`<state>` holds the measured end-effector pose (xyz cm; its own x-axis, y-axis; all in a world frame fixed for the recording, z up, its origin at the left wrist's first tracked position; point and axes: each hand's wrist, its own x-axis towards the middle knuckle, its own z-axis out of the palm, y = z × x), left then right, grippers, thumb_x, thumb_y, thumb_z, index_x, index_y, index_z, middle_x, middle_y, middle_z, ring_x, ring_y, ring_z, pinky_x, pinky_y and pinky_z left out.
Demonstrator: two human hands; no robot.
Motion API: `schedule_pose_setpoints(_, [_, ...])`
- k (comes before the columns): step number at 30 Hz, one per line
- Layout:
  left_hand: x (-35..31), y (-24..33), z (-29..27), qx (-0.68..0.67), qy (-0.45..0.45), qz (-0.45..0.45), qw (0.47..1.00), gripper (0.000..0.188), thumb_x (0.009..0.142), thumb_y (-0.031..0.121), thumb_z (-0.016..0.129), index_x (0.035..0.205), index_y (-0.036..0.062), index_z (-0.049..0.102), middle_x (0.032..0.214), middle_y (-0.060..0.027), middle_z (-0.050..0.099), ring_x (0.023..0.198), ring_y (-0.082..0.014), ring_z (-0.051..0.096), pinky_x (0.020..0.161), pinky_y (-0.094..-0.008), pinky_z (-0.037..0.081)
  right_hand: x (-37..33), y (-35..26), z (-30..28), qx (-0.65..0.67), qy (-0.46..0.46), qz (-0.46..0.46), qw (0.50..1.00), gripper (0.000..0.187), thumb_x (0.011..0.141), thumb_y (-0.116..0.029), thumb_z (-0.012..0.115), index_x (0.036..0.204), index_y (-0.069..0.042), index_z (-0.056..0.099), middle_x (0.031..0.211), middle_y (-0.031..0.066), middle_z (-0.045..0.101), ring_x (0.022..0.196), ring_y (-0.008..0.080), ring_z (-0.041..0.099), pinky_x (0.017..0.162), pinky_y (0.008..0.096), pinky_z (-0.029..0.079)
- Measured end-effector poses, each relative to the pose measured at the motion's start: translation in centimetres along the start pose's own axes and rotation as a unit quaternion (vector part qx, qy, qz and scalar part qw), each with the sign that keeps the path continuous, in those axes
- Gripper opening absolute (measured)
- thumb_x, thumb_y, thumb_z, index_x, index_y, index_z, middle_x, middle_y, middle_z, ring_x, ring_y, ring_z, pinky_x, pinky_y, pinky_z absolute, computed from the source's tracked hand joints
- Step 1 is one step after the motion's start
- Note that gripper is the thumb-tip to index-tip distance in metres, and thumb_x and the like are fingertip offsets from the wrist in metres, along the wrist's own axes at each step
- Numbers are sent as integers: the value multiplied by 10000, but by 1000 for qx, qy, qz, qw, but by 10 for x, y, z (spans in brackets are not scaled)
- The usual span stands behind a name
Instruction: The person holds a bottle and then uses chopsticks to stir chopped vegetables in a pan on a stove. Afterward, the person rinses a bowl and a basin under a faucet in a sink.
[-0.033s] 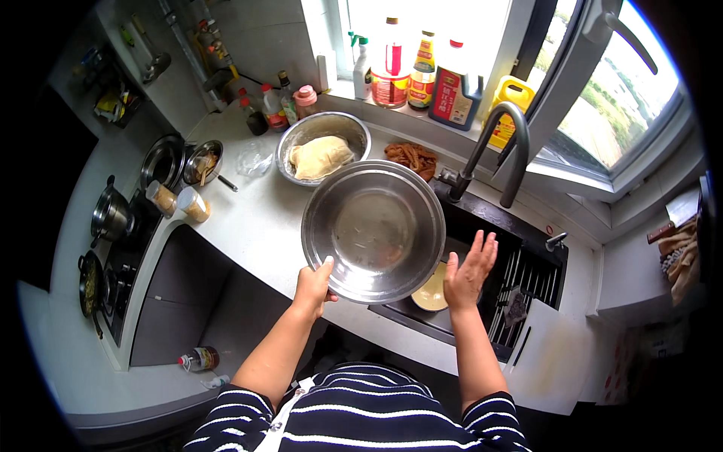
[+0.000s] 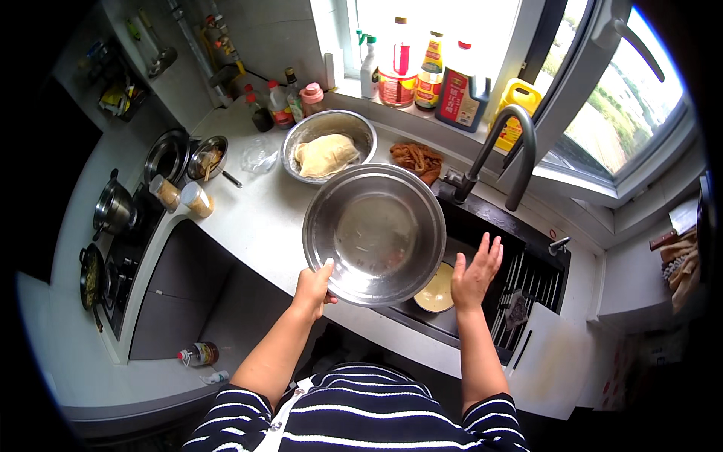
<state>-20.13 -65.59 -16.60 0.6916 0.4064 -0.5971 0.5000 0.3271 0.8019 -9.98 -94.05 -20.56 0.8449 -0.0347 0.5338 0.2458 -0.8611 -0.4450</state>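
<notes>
My left hand (image 2: pixel 312 289) grips the rim of a wide, shallow stainless steel basin (image 2: pixel 375 230), thumb on the inner side. The basin looks bare inside apart from a few small specks, and it is held above the counter's edge. To its right, my right hand (image 2: pixel 477 274) is raised over the sink with its fingers stretched out, holding nothing. Below that hand, a bowl with a pale yellow inside (image 2: pixel 435 292) shows partly from behind the basin. Beyond the basin, a metal bowl (image 2: pixel 293 172) with a lump of pale dough (image 2: pixel 327 155) stands on the counter.
A curved faucet (image 2: pixel 520 151) rises behind the dark sink (image 2: pixel 489 226). A brown cloth (image 2: pixel 416 160) lies beside it. Several bottles line the windowsill. Two jars (image 2: pixel 197 200), a small pan (image 2: pixel 208 157) and a stove (image 2: pixel 120 282) are at left; a white board (image 2: pixel 553 361) is at right.
The view has shifted slightly, so the surroundings sit a little differently. My right hand is slightly farther right of the basin; the left hand keeps its grip on the rim.
</notes>
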Motion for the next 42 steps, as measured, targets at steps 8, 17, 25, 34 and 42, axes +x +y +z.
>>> schedule_pose_setpoints(8, [45, -67, -58, -39, 58, -119, 990, 351, 955, 316, 543, 974, -34, 568, 768, -101, 598, 555, -168, 543, 465, -297, 497, -35, -59, 38, 183, -115, 6, 976, 223, 911, -251, 626, 1009, -61, 691, 1338, 227, 489, 1285, 402, 391, 1062, 459, 326])
schedule_pose_setpoints(17, [82, -73, -101, -57, 32, -141, 988, 348, 964, 287, 537, 1004, -58, 555, 809, -126, 586, 574, -199, 545, 490, -328, 537, -64, -129, 80, 152, -161, 7, 975, 165, 800, -159, 715, 770, -17, 635, 1312, 245, 505, 1265, 410, 399, 1047, 468, 332])
schedule_pose_setpoints(25, [98, -76, -141, -63, -48, -126, 989, 384, 943, 287, 539, 955, -94, 584, 743, -136, 623, 545, -190, 604, 428, -315, 528, -79, -192, 101, 126, -144, 58, 980, 658, 778, -158, 727, 1339, 8, 428, 1377, 253, 413, 1303, 398, 373, 1091, 453, 291])
schedule_pose_setpoints(34, [53, 1, -268, -117, -28, -47, 992, 395, 946, 312, 559, 919, -75, 633, 747, -112, 655, 567, -159, 611, 509, -290, 544, -64, -318, 123, 454, -251, 173, 837, 182, 943, -103, 590, 1064, 33, 590, 998, 53, 634, 883, 113, 569, 819, 255, 440])
schedule_pose_setpoints(42, [67, -6, -297, -74, -24, -76, 994, 608, 860, 470, 670, 1022, -107, 569, 848, -105, 573, 613, -146, 566, 535, -299, 561, -77, -305, 184, 408, -356, 300, 786, 157, 885, -131, 560, 746, -74, 511, 607, -46, 452, 490, 64, 432, 436, 246, 358])
